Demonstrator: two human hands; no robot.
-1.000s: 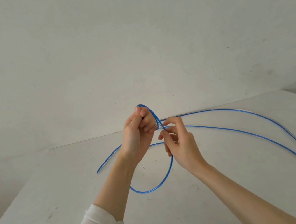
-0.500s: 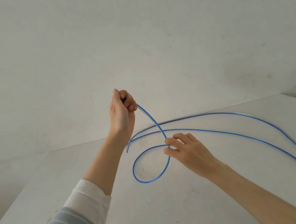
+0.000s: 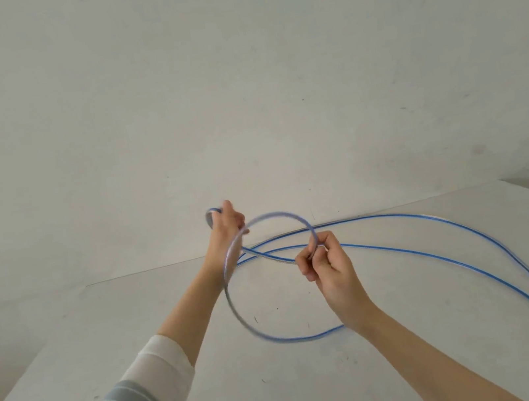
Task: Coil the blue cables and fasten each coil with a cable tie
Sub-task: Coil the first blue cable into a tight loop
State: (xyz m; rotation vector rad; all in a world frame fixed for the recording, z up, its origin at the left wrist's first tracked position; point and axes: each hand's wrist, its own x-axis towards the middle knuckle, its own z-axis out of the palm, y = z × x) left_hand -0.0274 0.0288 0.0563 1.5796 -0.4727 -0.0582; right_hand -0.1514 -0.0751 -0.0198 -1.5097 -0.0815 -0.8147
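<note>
Coiling, first turn. The left hand (image 3: 226, 229) grips the end of the blue cable (image 3: 434, 230), fingers curled round it. The right hand (image 3: 326, 260), which half a second ago lay low beside the left hand, has risen and pinches the cable beside it. A full loop (image 3: 234, 305) now hangs below both hands, blurred; the remaining length trails across the tabletop (image 3: 319, 382). No cable tie is visible.

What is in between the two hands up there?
In the head view, a blurred arc of the blue cable bridges the gap from the left hand to the right hand. Behind it lies the white table.
</note>
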